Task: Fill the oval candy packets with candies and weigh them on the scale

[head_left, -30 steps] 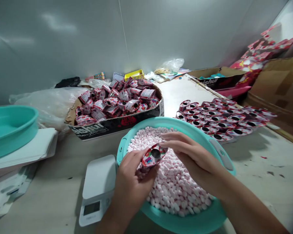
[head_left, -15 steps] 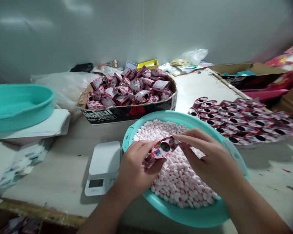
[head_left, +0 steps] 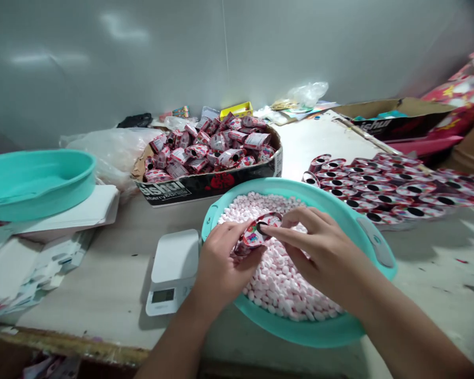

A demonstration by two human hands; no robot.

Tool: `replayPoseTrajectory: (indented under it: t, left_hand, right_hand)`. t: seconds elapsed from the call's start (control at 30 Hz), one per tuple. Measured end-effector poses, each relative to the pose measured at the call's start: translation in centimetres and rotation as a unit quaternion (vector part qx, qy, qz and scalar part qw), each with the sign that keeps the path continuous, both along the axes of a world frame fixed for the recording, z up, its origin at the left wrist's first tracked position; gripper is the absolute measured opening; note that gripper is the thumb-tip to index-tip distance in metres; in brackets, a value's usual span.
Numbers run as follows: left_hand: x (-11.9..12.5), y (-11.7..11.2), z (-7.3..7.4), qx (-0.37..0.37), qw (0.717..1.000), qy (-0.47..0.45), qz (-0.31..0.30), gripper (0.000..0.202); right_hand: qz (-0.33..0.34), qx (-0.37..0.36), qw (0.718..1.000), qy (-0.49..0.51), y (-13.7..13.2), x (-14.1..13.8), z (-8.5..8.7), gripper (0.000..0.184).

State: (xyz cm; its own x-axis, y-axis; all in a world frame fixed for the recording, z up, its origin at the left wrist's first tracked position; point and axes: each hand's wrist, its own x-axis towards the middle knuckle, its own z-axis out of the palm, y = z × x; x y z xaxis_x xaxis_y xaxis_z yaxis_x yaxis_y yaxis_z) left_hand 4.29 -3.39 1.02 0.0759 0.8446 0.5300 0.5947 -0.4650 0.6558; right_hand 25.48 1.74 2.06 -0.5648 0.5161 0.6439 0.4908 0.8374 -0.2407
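Observation:
My left hand (head_left: 221,263) grips a small red printed pouch (head_left: 256,234) with its round mouth facing up, held over a teal basin (head_left: 373,239) heaped with small pink and white candies (head_left: 276,276). My right hand (head_left: 319,250) hovers just right of the pouch, thumb and forefinger pinched at its mouth; what they hold, if anything, is too small to see. Both hands are above the candy pile.
A white digital scale (head_left: 173,271) sits left of the basin. Behind stands a cardboard tray of filled red pouches (head_left: 209,150). Rows of open pouches (head_left: 387,187) lie at the right. A second teal basin (head_left: 35,181) rests on white sheets at left. Cardboard boxes (head_left: 395,123) crowd the far right.
The view has shifted; both hands with the pouch sit slightly further back over the candies. My right fingers have closed in on the pouch's mouth.

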Motion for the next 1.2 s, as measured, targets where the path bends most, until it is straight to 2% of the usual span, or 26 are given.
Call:
replayPoseTrajectory:
  t: [0.13, 0.2, 0.27, 0.37, 0.47, 0.57, 0.63, 0.7, 0.77, 0.8, 0.83, 0.9, 0.97, 1.03, 1.1, 1.2]
  left_hand:
    - [0.1, 0.3, 0.1, 0.000, 1.000, -0.021, -0.004, 0.032]
    - [0.0, 0.2, 0.0, -0.017, 0.995, -0.098, 0.002, 0.031]
    - [-0.7, -0.2, -0.1, -0.043, 0.977, -0.208, 0.014, 0.030]
    - [-3.4, -1.9, -0.3, -0.055, 0.954, -0.285, 0.072, 0.034]
    - [-7.6, -4.0, -1.0, -0.032, 0.952, -0.232, 0.195, 0.037]
    - [-11.7, -5.4, -2.7, -0.040, 0.945, -0.155, 0.285, 0.042]
    - [-13.5, -5.9, -4.2, -0.086, 0.939, -0.140, 0.303, 0.047]
    - [-14.6, -6.3, -5.3, -0.163, 0.931, -0.147, 0.292, 0.052]
    - [-15.6, -6.4, -5.1, -0.233, 0.924, -0.153, 0.261, 0.062]
    - [-16.2, -6.3, -4.5, -0.243, 0.924, -0.156, 0.250, 0.071]
    - [-16.9, -6.1, -3.4, -0.236, 0.928, -0.160, 0.241, 0.081]
    - [-18.6, -4.7, -0.6, -0.166, 0.937, -0.169, 0.256, 0.101]
    - [-20.5, -2.1, 2.2, -0.114, 0.939, -0.171, 0.277, 0.100]
    - [-21.9, 1.0, 3.5, -0.118, 0.932, -0.163, 0.303, 0.088]
    - [-22.6, 3.7, 2.7, -0.126, 0.924, -0.121, 0.340, 0.076]
    - [-22.9, 5.6, -1.1, -0.153, 0.915, -0.015, 0.374, 0.056]
  right_hand:
    - [0.005, -0.093, 0.995, 0.037, 0.1, 0.5, 0.4, 0.045]
    - [-0.028, -0.143, 0.988, 0.049, 0.3, 0.9, 0.3, 0.043]
    - [-0.044, -0.188, 0.980, 0.037, 0.7, 1.2, -0.2, 0.041]
    - [-0.019, -0.262, 0.964, -0.044, 1.3, 1.5, -1.5, 0.042]
    - [0.001, -0.298, 0.947, -0.122, 1.7, 1.7, -2.9, 0.047]
    - [0.010, -0.287, 0.947, -0.142, 1.9, 1.6, -3.5, 0.050]
    - [0.027, -0.292, 0.943, -0.161, 1.9, 1.4, -3.3, 0.052]
    - [0.044, -0.309, 0.934, -0.175, 1.9, 1.3, -2.9, 0.052]
    - [0.049, -0.337, 0.924, -0.174, 1.9, 1.2, -2.5, 0.054]
    - [0.047, -0.348, 0.921, -0.169, 1.9, 1.3, -2.3, 0.055]
    - [0.042, -0.357, 0.918, -0.166, 1.9, 1.3, -2.1, 0.056]
    - [0.034, -0.357, 0.919, -0.164, 2.2, 1.2, -1.7, 0.057]
    - [0.029, -0.330, 0.927, -0.178, 3.0, 0.9, -1.1, 0.057]
    - [0.027, -0.281, 0.935, -0.216, 4.3, 0.0, -0.1, 0.057]
    - [0.039, -0.247, 0.932, -0.262, 6.1, -1.3, 0.9, 0.063]
    - [0.072, -0.263, 0.911, -0.310, 8.4, -3.2, 1.5, 0.087]
